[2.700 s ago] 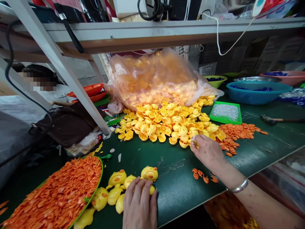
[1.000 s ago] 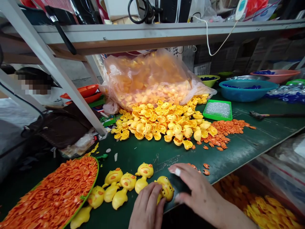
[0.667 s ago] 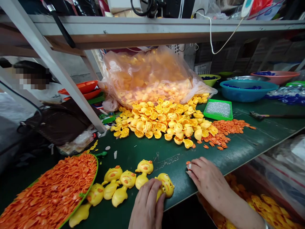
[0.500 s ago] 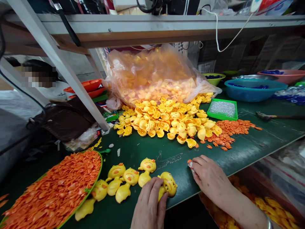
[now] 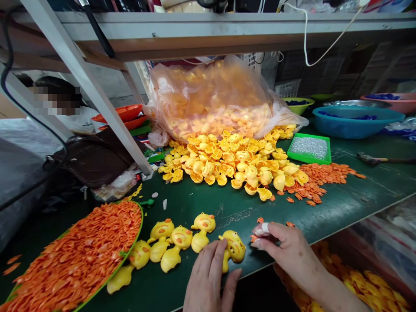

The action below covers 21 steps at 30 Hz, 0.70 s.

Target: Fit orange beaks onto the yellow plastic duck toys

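Dark green worktable (image 5: pixel 341 203) under a grey metal shelf (image 5: pixel 208 32), in a crowded workshop; another person sits far left behind the slanted frame. At the back, a large clear bag (image 5: pixel 217 97) spills yellow duck shells (image 5: pixel 234 167) onto the surface. Front left, a green-rimmed tray (image 5: pixel 138 229) heaped with orange beak pieces (image 5: pixel 74 260). Right of the shells, a loose scatter of orange pieces (image 5: pixel 320 177) and a small green tray (image 5: pixel 310 149) of tiny silvery bits. Blue basin (image 5: pixel 357 123) further back.

Near edge: a row of finished yellow ducks (image 5: pixel 177 245).

Left hand (image 5: pixel 211 281) rests fingers over one yellow duck (image 5: pixel 234 248), holding it down on the table edge (face up). Right hand (image 5: pixel 289 253) just beside it, fingertips pinched narrow on a small orange beak (image 5: pixel 254 238), close to the duck's head.
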### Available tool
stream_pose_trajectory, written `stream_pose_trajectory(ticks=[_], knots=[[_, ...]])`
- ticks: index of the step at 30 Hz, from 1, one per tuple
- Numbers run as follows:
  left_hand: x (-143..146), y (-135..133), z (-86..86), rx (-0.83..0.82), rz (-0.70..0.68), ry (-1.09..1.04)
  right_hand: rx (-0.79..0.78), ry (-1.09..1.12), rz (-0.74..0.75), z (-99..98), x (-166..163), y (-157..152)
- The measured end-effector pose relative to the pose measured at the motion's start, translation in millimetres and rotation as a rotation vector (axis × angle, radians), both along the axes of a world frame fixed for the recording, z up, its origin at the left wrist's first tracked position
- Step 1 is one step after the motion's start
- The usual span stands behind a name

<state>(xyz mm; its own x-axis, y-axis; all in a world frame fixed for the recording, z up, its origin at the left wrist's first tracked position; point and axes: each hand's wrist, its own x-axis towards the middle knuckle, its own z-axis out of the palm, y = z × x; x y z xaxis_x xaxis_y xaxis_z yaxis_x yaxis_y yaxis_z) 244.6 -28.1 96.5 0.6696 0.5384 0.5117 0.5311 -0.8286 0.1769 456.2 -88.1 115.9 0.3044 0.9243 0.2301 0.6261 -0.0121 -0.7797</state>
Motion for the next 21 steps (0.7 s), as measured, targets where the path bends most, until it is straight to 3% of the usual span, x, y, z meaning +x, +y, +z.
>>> stream_pose_trajectory(ticks=[3,6,16,21], knots=[[-1.6,-2.7,1.4,-0.024,-0.052,-0.002,-0.017,0.137,0.054,7.9,-12.3,0.4],[-0.7,-4.3,-1.6,-0.036,-0.028,-0.041,0.022,0.122,0.150,9.7,-22.2,2.0],[2.7,-5.3,-3.6,-0.082,-0.068,-0.084,0.139,-0.430,0.201,8.2,-40.5,11.5],[2.9,-9.1,-3.9,-0.167,-0.061,-0.120,0.055,-0.614,0.204,16.1,-49.4,14.2]])
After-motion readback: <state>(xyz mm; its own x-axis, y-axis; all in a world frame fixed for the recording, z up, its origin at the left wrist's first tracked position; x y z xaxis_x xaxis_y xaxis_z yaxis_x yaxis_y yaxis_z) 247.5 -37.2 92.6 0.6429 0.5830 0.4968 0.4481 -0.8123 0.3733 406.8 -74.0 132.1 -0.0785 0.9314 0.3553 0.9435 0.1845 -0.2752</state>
